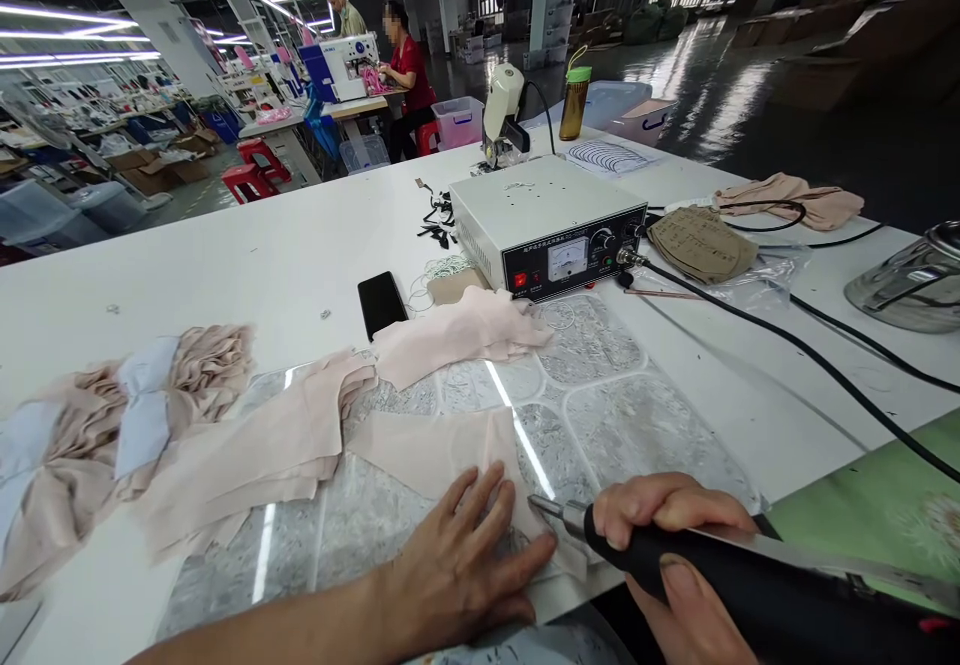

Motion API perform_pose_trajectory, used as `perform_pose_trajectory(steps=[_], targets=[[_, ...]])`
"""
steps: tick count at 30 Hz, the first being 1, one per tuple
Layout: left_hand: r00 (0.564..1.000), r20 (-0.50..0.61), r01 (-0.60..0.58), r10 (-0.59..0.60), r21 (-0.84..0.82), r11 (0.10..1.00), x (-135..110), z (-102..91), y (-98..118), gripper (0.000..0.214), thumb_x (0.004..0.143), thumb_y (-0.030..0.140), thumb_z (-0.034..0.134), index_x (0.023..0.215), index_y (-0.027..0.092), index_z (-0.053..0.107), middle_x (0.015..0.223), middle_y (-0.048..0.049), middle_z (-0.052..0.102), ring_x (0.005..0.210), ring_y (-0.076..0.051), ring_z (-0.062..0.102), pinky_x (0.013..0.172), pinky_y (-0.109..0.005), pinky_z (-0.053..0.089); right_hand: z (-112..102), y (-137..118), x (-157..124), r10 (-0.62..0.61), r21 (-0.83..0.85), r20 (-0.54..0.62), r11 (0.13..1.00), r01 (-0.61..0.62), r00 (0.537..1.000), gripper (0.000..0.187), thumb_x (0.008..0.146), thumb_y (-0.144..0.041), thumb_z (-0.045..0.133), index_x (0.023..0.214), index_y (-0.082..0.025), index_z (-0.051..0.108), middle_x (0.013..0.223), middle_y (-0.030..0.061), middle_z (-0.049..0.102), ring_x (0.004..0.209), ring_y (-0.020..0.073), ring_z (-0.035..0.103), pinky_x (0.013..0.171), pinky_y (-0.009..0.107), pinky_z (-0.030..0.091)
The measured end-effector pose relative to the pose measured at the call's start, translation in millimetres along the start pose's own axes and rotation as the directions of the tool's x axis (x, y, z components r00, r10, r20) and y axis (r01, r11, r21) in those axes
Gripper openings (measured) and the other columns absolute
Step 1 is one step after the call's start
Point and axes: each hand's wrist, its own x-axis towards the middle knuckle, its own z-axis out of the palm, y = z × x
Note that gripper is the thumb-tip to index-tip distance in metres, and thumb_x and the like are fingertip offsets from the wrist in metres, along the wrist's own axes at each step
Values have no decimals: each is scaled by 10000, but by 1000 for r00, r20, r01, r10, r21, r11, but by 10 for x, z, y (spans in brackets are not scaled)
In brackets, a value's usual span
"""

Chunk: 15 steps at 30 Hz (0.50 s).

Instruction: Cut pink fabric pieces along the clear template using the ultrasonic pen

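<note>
a: start at the left edge — what lies there?

b: a heap of pink fabric pieces (112, 425) with pale blue-white bits among them, on the white surface (225, 255). just right of it a flat stack of pink fabric (262, 445) runs onto a grey patterned mat (600, 415).

a: any writing you can read?

b: little. far back, a sewing machine (346, 63) carries blue lettering too small to make out, with a person in red (409, 70) seated beside it. the white control box (547, 225) has a row of characters along the top of its dark front panel, above a dial meter, but i cannot read them. a black phone (381, 303) lies left of the box. a brown pattern piece (701, 242) to its right has handwriting, illegible.

a: and the hands?

b: the left hand (465, 555) lies flat, fingers spread, pressing down a pink fabric piece (442, 450) on the mat; it grips nothing. the right hand (675, 565) is wrapped closed around the black handle of a cutting tool (675, 550), its metal tip touching the fabric just beside the left fingertips.

a: so the tool sits where?

b: between the two hands, at the near edge, its cable (787, 345) running back to the box.
</note>
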Motion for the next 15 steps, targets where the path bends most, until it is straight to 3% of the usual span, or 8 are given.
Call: perform_pose_trajectory(steps=[15], targets=[[1000,-5,3,-3,-11,1000,-15,10,-2,606,910,594,530,1411,270,423,1274,-164,552,1265,-379,488,984,-518,447,43,121,-9,24,62,-5,998,-24,1000,60,907,-199,505,928,-250,481,835,2,521,732,151,562,698,355,513]])
